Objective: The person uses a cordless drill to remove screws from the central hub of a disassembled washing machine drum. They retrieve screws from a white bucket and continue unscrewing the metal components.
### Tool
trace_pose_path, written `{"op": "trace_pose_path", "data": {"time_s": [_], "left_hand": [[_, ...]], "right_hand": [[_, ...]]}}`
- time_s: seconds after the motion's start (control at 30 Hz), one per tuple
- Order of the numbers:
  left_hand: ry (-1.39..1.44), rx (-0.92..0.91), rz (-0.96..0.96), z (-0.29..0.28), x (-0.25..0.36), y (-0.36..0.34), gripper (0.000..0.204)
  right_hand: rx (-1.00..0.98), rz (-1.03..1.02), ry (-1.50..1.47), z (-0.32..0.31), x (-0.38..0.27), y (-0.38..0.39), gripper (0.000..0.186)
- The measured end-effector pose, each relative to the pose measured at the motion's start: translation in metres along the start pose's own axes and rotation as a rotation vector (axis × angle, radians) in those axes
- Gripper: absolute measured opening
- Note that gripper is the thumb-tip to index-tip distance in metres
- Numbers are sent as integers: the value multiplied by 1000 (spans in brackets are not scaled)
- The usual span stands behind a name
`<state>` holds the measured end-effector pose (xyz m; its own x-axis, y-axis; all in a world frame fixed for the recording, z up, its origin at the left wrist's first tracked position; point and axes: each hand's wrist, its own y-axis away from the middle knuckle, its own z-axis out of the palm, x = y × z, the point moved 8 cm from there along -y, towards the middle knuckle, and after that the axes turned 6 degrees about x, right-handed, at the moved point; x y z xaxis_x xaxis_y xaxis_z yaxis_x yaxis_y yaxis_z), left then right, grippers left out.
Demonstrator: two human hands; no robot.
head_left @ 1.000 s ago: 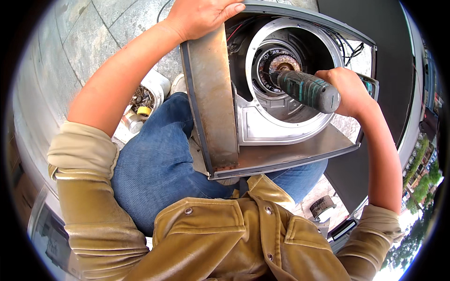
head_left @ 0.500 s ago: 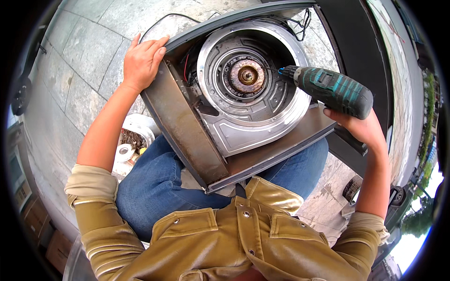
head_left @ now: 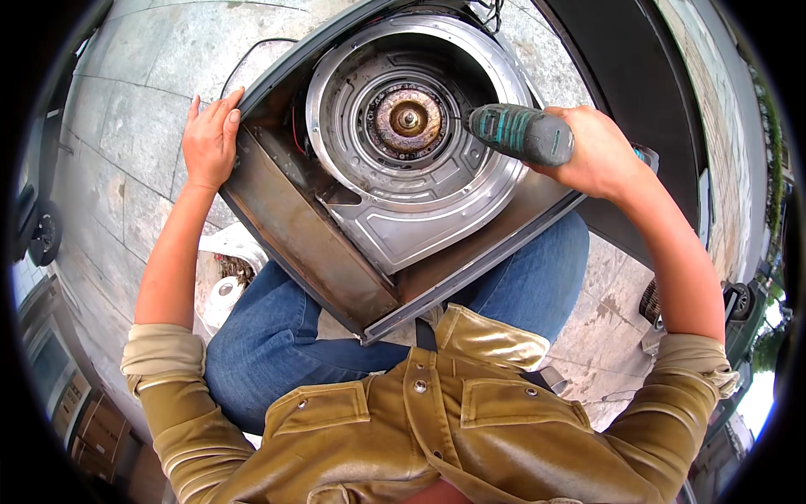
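A range hood casing (head_left: 306,225) of brown, stained metal rests tilted across my lap. Inside it sits a round silver fan housing (head_left: 424,225), with a rusty motor hub (head_left: 409,118) at its centre. At the casing's left corner, my left hand (head_left: 210,143) grips the edge, thumb on the near side and fingers along the rim. My right hand (head_left: 594,155) is wrapped round the handle of a dark green cordless drill (head_left: 522,133). The drill's nose points left into the housing, beside the hub; whether its tip touches anything is hard to see.
A white bucket (head_left: 234,244) with dark debris stands by my left knee, a white roll (head_left: 225,292) near it. A large black panel (head_left: 642,101) lies at the far right. Beyond the casing, a black cable (head_left: 243,60) crosses the stone paving. A brush (head_left: 650,304) is partly behind my right forearm.
My right hand has brought the drill left and inward over the fan housing, closer to the hub. The casing and my left hand sit further left in view; the left hand keeps its hold.
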<state>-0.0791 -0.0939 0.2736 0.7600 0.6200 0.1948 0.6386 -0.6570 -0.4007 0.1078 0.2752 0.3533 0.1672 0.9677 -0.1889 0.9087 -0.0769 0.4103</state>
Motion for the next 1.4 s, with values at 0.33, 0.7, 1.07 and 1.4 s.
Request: {"op": "trace_pose_path", "data": {"time_s": [0.33,0.7,1.07,1.4], "left_hand": [[-10,12,1,1,-1,0,33],[-6,21,11,1,-1,0,32],[2,43,25,2,3,-3,32],[70,24,-107,-12,-15,11,33]], "right_hand": [[-34,-69,-22,21,14,-15,28],[-36,-96,15,25,10,-18,29],[-10,-48,-10,17,8,-9,28],[394,262,-524,-14,72,67,12]]}}
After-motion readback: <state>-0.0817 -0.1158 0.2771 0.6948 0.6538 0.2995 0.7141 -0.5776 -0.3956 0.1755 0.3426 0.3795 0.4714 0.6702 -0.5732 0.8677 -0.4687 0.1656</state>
